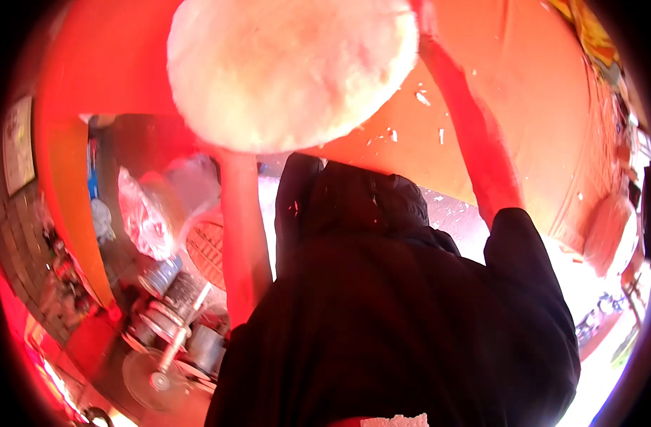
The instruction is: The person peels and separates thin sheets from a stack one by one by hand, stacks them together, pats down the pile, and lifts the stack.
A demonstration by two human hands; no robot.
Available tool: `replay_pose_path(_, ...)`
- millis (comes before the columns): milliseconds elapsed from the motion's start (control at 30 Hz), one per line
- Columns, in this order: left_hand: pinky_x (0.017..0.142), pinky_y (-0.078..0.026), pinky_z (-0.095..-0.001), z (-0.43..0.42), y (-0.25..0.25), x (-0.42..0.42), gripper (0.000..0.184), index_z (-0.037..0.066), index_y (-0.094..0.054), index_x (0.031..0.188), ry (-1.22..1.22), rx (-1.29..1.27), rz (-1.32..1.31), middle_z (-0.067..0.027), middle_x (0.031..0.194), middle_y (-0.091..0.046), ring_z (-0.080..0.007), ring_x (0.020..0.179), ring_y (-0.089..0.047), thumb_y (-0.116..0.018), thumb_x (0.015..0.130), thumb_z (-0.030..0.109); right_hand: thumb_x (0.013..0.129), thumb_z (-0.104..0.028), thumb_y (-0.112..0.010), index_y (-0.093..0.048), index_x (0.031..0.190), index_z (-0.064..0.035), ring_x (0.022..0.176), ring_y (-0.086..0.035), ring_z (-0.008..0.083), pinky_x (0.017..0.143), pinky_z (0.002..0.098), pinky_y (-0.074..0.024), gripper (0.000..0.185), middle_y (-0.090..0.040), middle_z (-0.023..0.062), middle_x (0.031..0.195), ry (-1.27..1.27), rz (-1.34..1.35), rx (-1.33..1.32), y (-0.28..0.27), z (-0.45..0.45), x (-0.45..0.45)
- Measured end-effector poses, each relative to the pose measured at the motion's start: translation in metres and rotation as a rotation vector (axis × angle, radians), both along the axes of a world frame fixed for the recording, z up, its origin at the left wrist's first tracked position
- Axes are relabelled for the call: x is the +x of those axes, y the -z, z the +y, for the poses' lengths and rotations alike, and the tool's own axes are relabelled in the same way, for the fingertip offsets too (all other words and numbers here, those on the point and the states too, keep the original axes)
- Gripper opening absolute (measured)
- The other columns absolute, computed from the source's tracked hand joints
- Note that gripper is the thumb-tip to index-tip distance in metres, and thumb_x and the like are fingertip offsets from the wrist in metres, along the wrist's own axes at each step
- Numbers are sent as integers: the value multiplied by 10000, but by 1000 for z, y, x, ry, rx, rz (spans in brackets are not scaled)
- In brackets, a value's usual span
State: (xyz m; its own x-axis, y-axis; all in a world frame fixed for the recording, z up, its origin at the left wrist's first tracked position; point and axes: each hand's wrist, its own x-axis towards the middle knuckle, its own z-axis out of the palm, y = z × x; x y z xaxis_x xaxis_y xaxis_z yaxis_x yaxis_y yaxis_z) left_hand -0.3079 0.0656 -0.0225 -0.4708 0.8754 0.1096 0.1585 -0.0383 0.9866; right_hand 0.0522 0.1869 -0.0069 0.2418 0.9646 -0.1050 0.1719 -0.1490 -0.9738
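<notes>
A large, round, pale disc (290, 71), soft-looking and overexposed, fills the upper middle of the view over an orange-red surface (539, 92). My left forearm (241, 220) rises to the disc's lower edge, and the disc hides my left hand. On the other side, my right forearm (475, 128) reaches up to my right hand (426, 20), which is by the disc's upper right edge. Glare and the frame edge keep its fingers from showing clearly. Small white scraps (422, 98) lie on the orange surface beside the disc.
At the left are a clear plastic bag (146, 220), a blue-grey can (160, 276), a round woven item (206, 249) and a metal device with a rod (172, 352). A pale bundle (610, 235) sits at the right edge. My dark clothing fills the lower middle.
</notes>
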Motion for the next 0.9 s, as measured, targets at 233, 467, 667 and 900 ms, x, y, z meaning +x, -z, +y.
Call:
replay_pose_path(233,999,-464,-411,-10,-43,15,548,31,-475,1356,171,158,-1032,-132,1333,-542,-278,1191,-546,-388,973,412,995,-521,-346,-531,1329,-46,1045,-551,241,927,354,-425,610,-587,155,1153,-68,-9,-39,4,7,17)
replay_pose_path(467,1011,-426,-378,1,-3,23,516,18,-470,1355,-359,144,-627,-113,1304,-562,-250,1166,-563,-476,981,373,1003,-491,-369,-501,1358,-34,1094,-547,232,961,336,-423,594,-575,154,1221,-144,18,-83,-1,36,55)
replay_pose_path(667,992,-433,-377,-136,42,-28,460,22,-493,1331,-467,193,-602,-104,1256,-601,-228,1157,-579,-543,982,318,1009,-466,-388,-474,1383,-24,1135,-543,224,989,321,-421,585,-565,153,1280,-173,-22,-87,-22,61,77)
replay_pose_path(900,717,-553,-328,-447,151,-109,423,20,-551,1222,-1511,-294,-971,-133,992,-654,-252,840,-669,-668,880,240,1007,-434,-405,-447,1406,-22,1215,-467,283,1039,373,-360,574,-503,179,1348,-559,-781,584,-65,23,-45)
